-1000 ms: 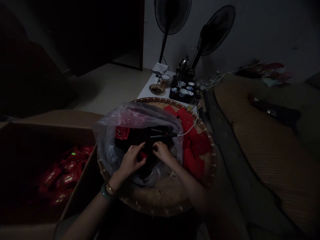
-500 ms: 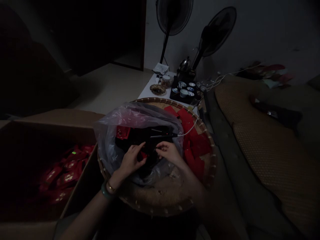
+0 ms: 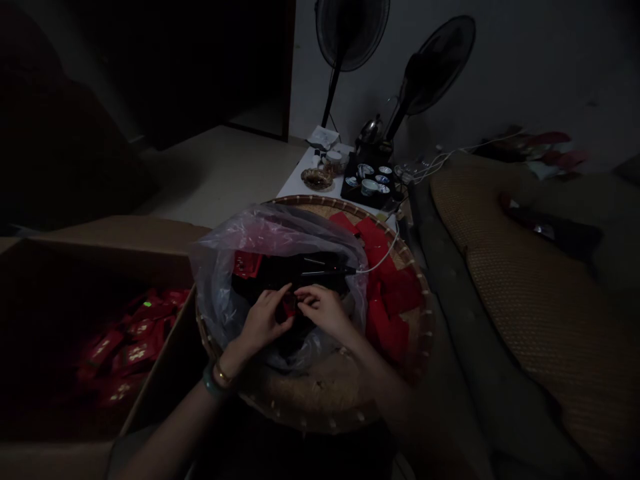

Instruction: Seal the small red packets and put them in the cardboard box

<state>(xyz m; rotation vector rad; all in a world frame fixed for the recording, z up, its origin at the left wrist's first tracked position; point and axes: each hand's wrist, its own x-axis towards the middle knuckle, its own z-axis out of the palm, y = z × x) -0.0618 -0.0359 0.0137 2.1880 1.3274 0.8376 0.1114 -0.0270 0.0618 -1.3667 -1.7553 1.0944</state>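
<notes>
Above the dark loose contents of a clear plastic bag (image 3: 255, 233), my two hands are close together. My left hand (image 3: 261, 319) has thumb and forefinger around a small red packet (image 3: 289, 305), partly covered by the fingers. The fingertips of my right hand (image 3: 324, 309) are pinched at the packet's right side; whatever they hold is too dark and small to name. Just beyond my hands lies a black two-armed, clamp-like device (image 3: 330, 270) with a small red light and a white cord. Another red packet (image 3: 247, 263) rests at the bag's back left.
The bag sits in a round woven tray (image 3: 320, 403), with flat red pouches (image 3: 383, 293) on its right. A cardboard box (image 3: 155, 387) of filled red packets (image 3: 137, 333) stands left. Behind are a tea set (image 3: 369, 187) and two fans (image 3: 353, 33). A woven-mat seat (image 3: 505, 267) is right.
My right hand has moved left, closing on the red packet beside my left hand. My left hand has stayed nearly in place.
</notes>
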